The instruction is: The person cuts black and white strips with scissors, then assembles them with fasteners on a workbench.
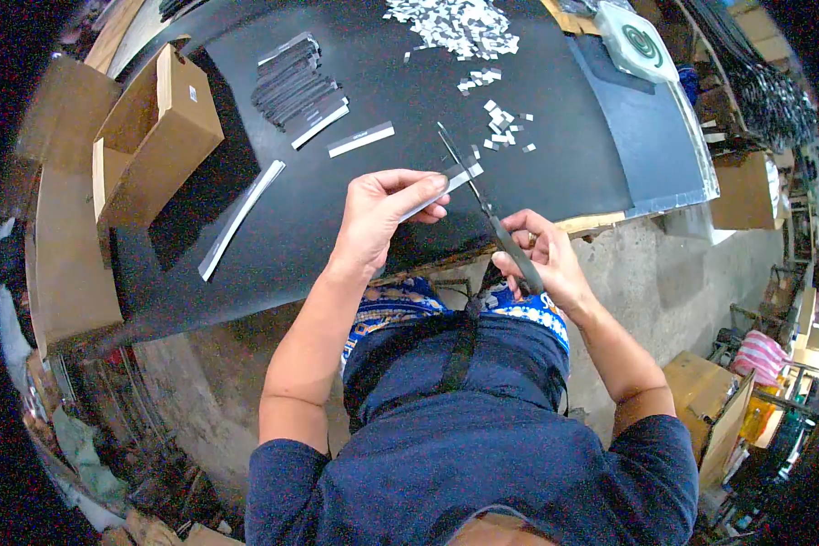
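Observation:
My left hand [389,211] pinches a black-and-white strip [464,176] above the front part of the dark table. My right hand [546,259] is closed round the handles of dark scissors [510,246]. The scissor blades are parted and lie across the strip's right end. Small cut pieces [503,125] lie on the table beyond the blades, with a large heap of them [455,25] at the far edge. A loose strip [361,138] and a longer one [241,220] rest left of my hands, near a stack of dark strips [298,86].
An open cardboard box [187,136] stands on the table's left side. At the right lie a blue-grey sheet [655,146] and a clear pack with a green coil [642,41]. More cardboard boxes [701,387] are on the floor at the right.

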`<action>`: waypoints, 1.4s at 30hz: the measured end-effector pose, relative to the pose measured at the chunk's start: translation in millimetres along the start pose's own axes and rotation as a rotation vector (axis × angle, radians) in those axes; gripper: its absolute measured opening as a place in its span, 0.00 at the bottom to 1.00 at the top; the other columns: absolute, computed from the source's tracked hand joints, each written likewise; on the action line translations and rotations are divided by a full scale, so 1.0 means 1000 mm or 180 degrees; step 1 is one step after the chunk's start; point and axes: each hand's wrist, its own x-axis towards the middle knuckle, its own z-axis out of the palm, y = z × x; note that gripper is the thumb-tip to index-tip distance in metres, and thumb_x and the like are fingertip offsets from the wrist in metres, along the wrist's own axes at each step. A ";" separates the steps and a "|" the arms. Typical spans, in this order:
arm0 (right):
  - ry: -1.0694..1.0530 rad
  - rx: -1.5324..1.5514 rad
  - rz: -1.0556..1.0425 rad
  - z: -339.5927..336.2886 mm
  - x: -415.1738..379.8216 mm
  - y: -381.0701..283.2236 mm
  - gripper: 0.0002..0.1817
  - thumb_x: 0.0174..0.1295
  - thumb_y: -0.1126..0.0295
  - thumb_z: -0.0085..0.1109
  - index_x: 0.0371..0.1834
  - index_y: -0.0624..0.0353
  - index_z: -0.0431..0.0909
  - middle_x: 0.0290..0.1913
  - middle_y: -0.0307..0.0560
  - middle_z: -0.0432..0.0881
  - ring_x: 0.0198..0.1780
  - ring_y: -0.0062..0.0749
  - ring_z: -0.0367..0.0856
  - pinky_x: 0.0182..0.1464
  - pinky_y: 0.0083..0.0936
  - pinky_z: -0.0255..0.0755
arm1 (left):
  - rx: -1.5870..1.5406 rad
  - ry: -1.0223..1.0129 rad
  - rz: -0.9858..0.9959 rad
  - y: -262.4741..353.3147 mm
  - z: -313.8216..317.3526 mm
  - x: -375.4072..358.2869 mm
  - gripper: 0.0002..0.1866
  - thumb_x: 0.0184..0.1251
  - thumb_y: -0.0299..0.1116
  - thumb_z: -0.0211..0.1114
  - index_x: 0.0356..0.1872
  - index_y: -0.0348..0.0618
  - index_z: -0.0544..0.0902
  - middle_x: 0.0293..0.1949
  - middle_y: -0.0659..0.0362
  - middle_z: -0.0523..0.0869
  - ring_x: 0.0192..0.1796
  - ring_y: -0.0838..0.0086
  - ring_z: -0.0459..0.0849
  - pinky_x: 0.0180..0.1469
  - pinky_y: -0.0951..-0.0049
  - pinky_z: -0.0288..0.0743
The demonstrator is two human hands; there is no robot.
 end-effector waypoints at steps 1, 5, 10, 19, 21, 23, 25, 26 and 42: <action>0.0011 -0.0014 -0.0003 0.000 0.000 -0.001 0.24 0.51 0.68 0.73 0.47 0.62 0.70 0.27 0.36 0.78 0.28 0.15 0.74 0.29 0.15 0.65 | 0.0016 -0.0002 -0.0013 0.000 0.000 0.000 0.10 0.60 0.31 0.68 0.37 0.34 0.85 0.31 0.54 0.87 0.30 0.76 0.85 0.35 0.78 0.81; 0.0018 -0.0015 0.0018 0.001 0.000 -0.003 0.24 0.51 0.68 0.73 0.47 0.62 0.70 0.27 0.37 0.78 0.28 0.15 0.75 0.28 0.15 0.66 | 0.0061 -0.0037 0.0002 -0.001 0.000 0.000 0.12 0.61 0.33 0.68 0.39 0.34 0.85 0.32 0.54 0.87 0.29 0.78 0.84 0.35 0.78 0.78; -0.0003 -0.0019 -0.0006 -0.003 0.001 0.002 0.24 0.51 0.67 0.73 0.47 0.62 0.71 0.25 0.36 0.78 0.24 0.14 0.73 0.25 0.15 0.65 | 0.0096 -0.0031 -0.0013 0.000 0.002 0.000 0.11 0.61 0.33 0.68 0.38 0.34 0.85 0.31 0.54 0.87 0.29 0.78 0.84 0.34 0.78 0.78; 0.0052 -0.0021 -0.0061 -0.003 0.002 0.004 0.23 0.51 0.69 0.72 0.47 0.62 0.71 0.25 0.36 0.78 0.25 0.14 0.73 0.25 0.14 0.65 | 0.0118 -0.0042 -0.0018 -0.002 0.004 0.003 0.11 0.61 0.33 0.68 0.38 0.34 0.85 0.31 0.55 0.87 0.29 0.78 0.83 0.34 0.78 0.78; 0.0070 0.0018 -0.0093 -0.004 0.002 0.004 0.23 0.51 0.70 0.72 0.47 0.62 0.71 0.26 0.36 0.78 0.26 0.14 0.74 0.27 0.14 0.65 | 0.0100 -0.0045 -0.0038 -0.004 0.004 0.005 0.11 0.61 0.32 0.68 0.38 0.35 0.85 0.31 0.55 0.87 0.29 0.78 0.83 0.34 0.78 0.78; 0.0073 0.0174 -0.0108 -0.004 0.001 0.002 0.23 0.51 0.71 0.73 0.47 0.62 0.71 0.27 0.35 0.79 0.28 0.14 0.75 0.29 0.13 0.66 | 0.0080 -0.0047 -0.0059 -0.004 0.005 0.007 0.11 0.61 0.32 0.68 0.38 0.35 0.85 0.31 0.55 0.86 0.29 0.78 0.83 0.34 0.79 0.78; 0.0109 0.0184 -0.0076 -0.004 0.000 0.002 0.23 0.51 0.72 0.73 0.47 0.62 0.71 0.27 0.35 0.79 0.28 0.14 0.75 0.29 0.13 0.66 | 0.0089 -0.0069 -0.0102 -0.004 0.005 0.008 0.10 0.61 0.32 0.68 0.39 0.35 0.85 0.31 0.55 0.86 0.29 0.78 0.83 0.34 0.79 0.78; 0.0143 0.0192 -0.0045 -0.005 0.000 0.003 0.23 0.51 0.72 0.73 0.47 0.62 0.71 0.27 0.35 0.79 0.28 0.14 0.75 0.29 0.13 0.67 | 0.0089 -0.0072 -0.0104 -0.004 0.006 0.009 0.10 0.61 0.32 0.68 0.39 0.35 0.85 0.31 0.55 0.86 0.29 0.78 0.83 0.34 0.79 0.78; 0.0177 0.0181 0.0026 -0.016 -0.001 0.009 0.23 0.53 0.72 0.71 0.48 0.65 0.71 0.28 0.38 0.81 0.27 0.16 0.77 0.28 0.14 0.71 | 0.0181 -0.0166 -0.0261 -0.010 0.006 0.023 0.10 0.60 0.32 0.68 0.37 0.35 0.85 0.31 0.56 0.86 0.29 0.77 0.83 0.34 0.78 0.79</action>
